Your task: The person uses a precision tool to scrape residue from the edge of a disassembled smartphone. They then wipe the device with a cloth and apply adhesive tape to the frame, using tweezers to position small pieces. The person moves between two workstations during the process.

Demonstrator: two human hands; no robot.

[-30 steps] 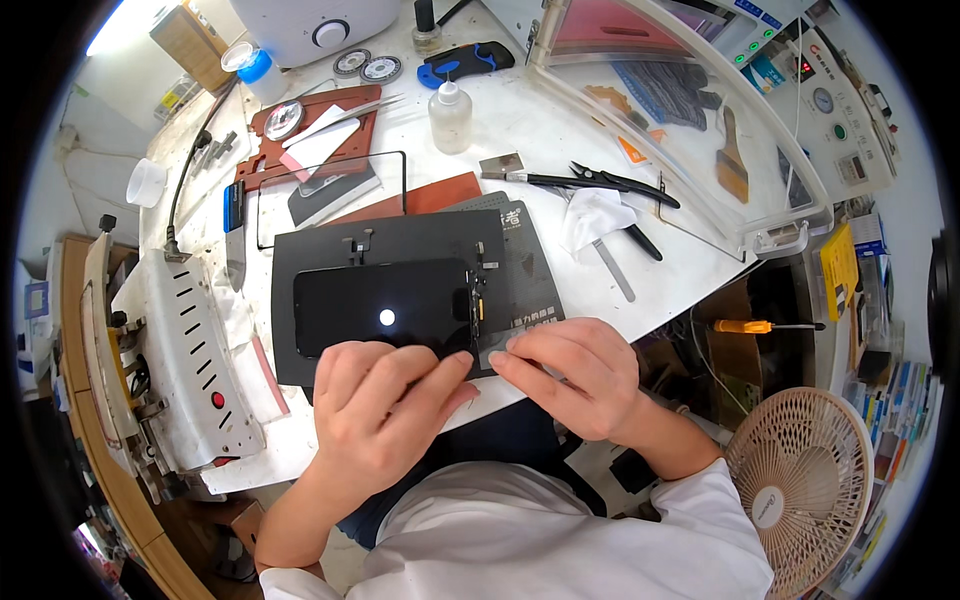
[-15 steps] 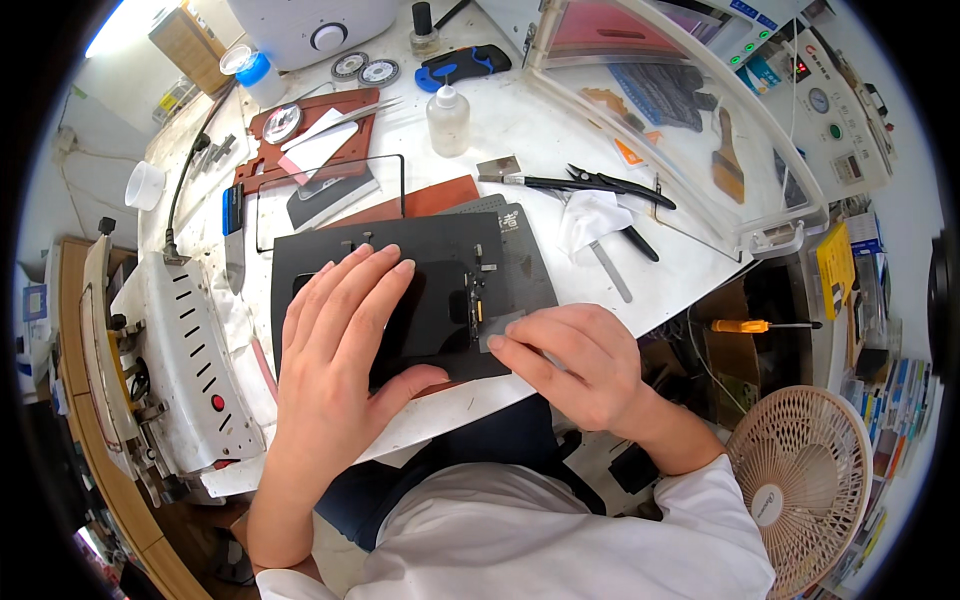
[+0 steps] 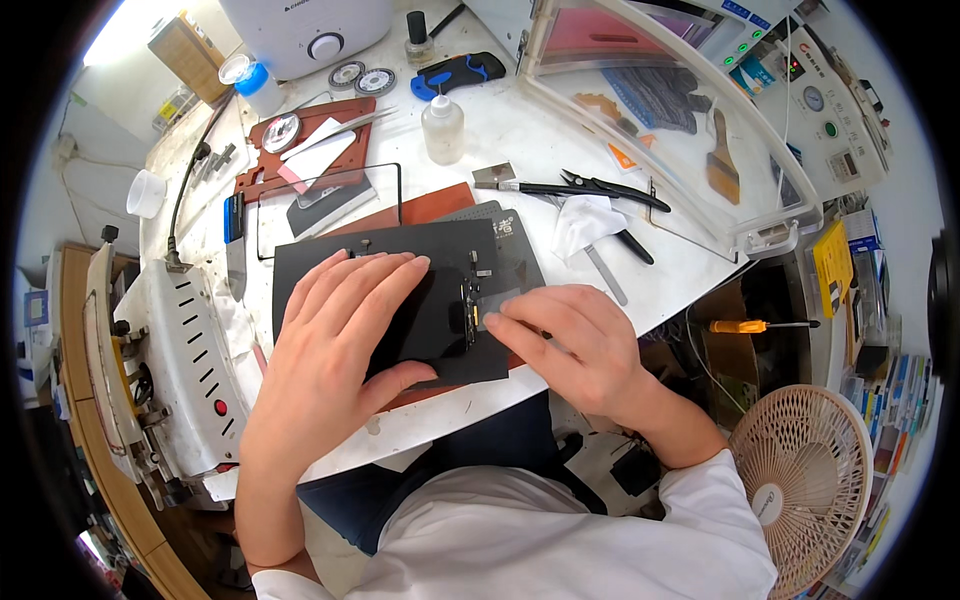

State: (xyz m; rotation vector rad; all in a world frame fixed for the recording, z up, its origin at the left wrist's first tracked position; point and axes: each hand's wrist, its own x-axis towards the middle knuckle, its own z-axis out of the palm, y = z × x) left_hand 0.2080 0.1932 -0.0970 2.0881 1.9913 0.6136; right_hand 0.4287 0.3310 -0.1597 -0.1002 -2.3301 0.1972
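Note:
A glossy black display panel (image 3: 425, 318) lies on a flat black board (image 3: 305, 255). Across it rests my left hand (image 3: 335, 315), palm down, fingers stretched side by side and thumb out near the front edge. At the panel's right edge runs a narrow circuit strip (image 3: 471, 312) with metallic and gold-coloured parts. Between thumb and forefinger, my right hand (image 3: 575, 345) pinches a thin translucent sheet (image 3: 493, 302), its edge against or just beside that strip. Whether the sheet reaches under the panel, I cannot tell.
Beyond the board are a thin black frame (image 3: 399, 195), a red-brown tray (image 3: 355, 160) and a clear dropper bottle (image 3: 443, 135). Black cutters (image 3: 620, 190) and a crumpled white tissue (image 3: 582, 226) lie to the right. A white slotted machine (image 3: 190, 350) stands left; a fan (image 3: 800, 490) stands lower right.
My right hand has shifted slightly away from me along the circuit strip with the translucent sheet. My left fingers have drawn closer together, their tips a little farther right over the panel.

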